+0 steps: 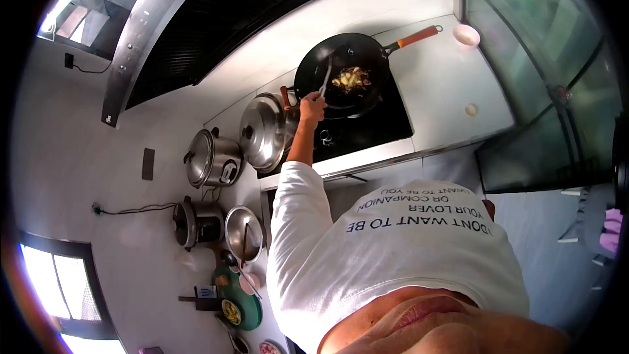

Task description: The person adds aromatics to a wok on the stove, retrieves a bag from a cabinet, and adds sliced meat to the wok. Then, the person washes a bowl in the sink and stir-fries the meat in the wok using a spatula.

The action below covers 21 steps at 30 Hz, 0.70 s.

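Note:
My left hand [312,107] is closed around the handle of a spatula [326,77], which reaches into a black wok [314,59] on the hob. Yellowish and browned food [352,79] lies in the middle of the wok, to the right of the spatula. The wok has a long orange-brown handle pointing right and a short one at its left, near my hand. Only a small patch of my right hand [489,209] seems to show beyond the right side of the white shirt; its fingers are hidden.
A large lidded steel pot [262,132] stands left of the wok, close to my left forearm. Two cookers [225,160], a steel bowl [237,221] and a green tray [251,308] line the left counter. A pink bowl [466,35] sits at right. The range hood [147,29] hangs upper left.

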Available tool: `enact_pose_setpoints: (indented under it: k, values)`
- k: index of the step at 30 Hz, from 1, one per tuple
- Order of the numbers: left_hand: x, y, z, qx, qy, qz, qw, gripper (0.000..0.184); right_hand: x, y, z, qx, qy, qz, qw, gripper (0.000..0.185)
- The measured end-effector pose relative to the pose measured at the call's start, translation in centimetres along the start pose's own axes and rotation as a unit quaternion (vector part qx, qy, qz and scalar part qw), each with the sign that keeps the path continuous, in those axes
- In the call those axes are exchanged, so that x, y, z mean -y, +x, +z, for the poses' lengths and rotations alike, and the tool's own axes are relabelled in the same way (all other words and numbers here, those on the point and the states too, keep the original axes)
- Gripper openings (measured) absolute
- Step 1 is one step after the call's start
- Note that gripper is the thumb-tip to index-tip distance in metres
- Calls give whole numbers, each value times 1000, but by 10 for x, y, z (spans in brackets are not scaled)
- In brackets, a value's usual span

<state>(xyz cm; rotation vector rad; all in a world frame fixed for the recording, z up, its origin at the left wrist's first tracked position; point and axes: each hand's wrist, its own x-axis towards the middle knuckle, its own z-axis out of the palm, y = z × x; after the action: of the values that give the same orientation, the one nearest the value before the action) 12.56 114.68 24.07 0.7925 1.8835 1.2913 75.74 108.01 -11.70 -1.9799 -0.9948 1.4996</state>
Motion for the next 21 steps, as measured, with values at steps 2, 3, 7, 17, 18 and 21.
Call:
enact_pose_setpoints:
  k: [2, 3, 7, 17, 18, 21]
  values:
    - [-12, -18, 16, 37, 140, 49, 988, 31, -4, 0, 8, -7, -51, -73, 996, 19]
    - [1, -14, 17, 52, 233, 166, 957, 32, -8, 2, 14, -9, -88, -130, 988, 19]
    - [1, -66, 2, 7, 445, 375, 814, 39, -30, 23, 39, -29, -191, -367, 910, 18]
    - [-32, -179, -74, -72, 636, 246, 728, 41, 108, -32, 87, 94, -191, -273, 938, 18]
    - [-35, -189, -82, -73, 629, 224, 741, 42, 110, -26, 93, 99, -174, -274, 941, 18]
    - [-36, -207, -87, -63, 610, 192, 766, 43, 115, -19, 102, 122, -142, -270, 944, 17]
